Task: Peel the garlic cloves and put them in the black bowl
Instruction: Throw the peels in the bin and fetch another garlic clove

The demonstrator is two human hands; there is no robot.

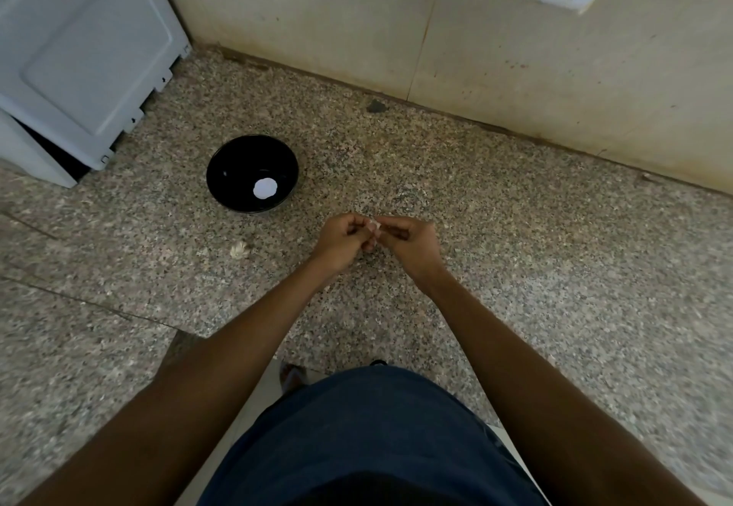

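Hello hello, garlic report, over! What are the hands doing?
Both hands, left and right, pinching one clove, peeling. Bowl to the left, nothing in the way.

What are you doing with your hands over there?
A person is peeling garlic at a speckled stone counter. Both hands are together above it: the left hand and the right hand pinch one small garlic clove between the fingertips, with a bit of pale skin showing. The black bowl sits to the left with one white piece in it. A scrap of garlic skin lies on the counter near the bowl.
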